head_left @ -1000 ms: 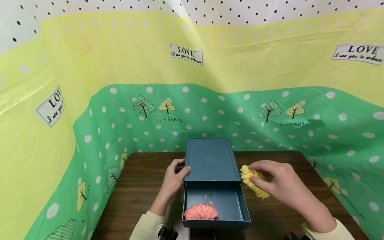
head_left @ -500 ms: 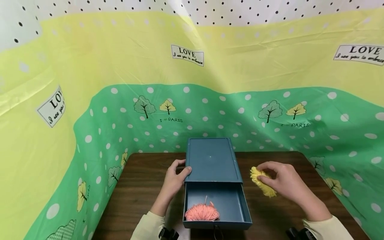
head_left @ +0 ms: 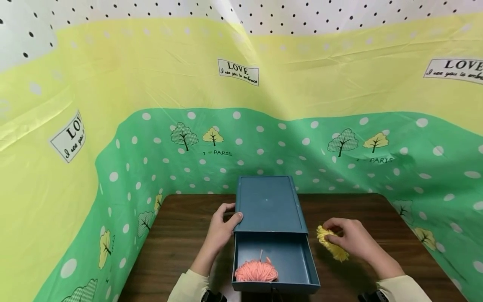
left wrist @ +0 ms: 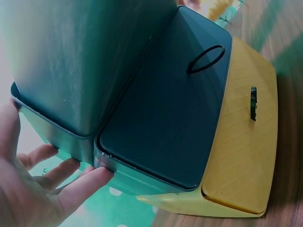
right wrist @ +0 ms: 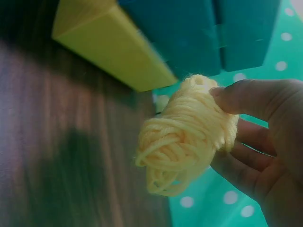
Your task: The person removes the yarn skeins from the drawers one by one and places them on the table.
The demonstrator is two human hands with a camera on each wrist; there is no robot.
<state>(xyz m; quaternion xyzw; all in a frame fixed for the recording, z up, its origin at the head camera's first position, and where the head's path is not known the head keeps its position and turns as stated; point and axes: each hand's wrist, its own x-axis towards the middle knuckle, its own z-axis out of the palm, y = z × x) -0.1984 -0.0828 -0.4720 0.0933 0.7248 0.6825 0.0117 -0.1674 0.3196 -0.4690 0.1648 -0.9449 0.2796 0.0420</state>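
Note:
A blue drawer cabinet point(head_left: 268, 205) stands on the table with its top drawer point(head_left: 294, 256) pulled out. Inside that drawer, at the front left, lies a bundle of coral-pink yarn point(head_left: 256, 272) with a loose end sticking up. My left hand point(head_left: 220, 224) rests against the cabinet's left side, its thumb on the top edge; in the left wrist view the fingertips point(left wrist: 102, 176) touch the side wall. To the right of the drawer, my right hand point(head_left: 354, 239) pinches a bundle of yellow yarn point(right wrist: 182, 137) between thumb and fingers, held above the table.
Below the open drawer, the left wrist view shows a closed blue drawer point(left wrist: 161, 109) with a black loop pull and a yellow drawer point(left wrist: 241, 127) at the bottom. The dark wooden table point(head_left: 181, 218) is surrounded by a patterned curtain point(head_left: 151, 75) at the back and sides.
My right hand has carried the yellow yarn away from the cabinet to the right, then lower toward the table. The left hand and the open drawer stay in place.

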